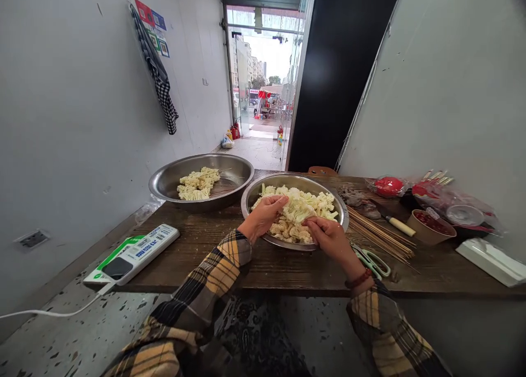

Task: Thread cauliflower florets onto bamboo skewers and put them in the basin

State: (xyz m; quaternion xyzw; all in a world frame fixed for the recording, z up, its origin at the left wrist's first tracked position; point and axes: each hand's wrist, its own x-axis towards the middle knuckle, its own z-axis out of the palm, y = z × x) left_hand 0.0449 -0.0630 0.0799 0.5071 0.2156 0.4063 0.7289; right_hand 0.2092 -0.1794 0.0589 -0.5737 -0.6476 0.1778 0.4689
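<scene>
Between my two hands is a piece of cauliflower point(298, 209), held over a round metal bowl point(344, 217) heaped with cauliflower florets point(324, 201). My left hand point(263, 217) pinches the piece from the left, thumb and fingers together. From the right, my right hand point(329, 238) closes its fingertips on the lower stem side; whether a skewer is also in them I cannot tell. A bundle of thin wooden skewers point(380, 232) lies right of the bowl. A wider metal basin point(158, 189) at the left holds more cauliflower point(198, 184), apparently on skewers.
Green-handled scissors point(375, 262) lie beside my right wrist. Farther right are a knife point(400, 225), a paper bowl of red sauce point(431, 226), plastic-wrapped items point(464, 201) and a white tissue pack point(493, 261). A white payment device point(133, 253) with a cable sits at the left.
</scene>
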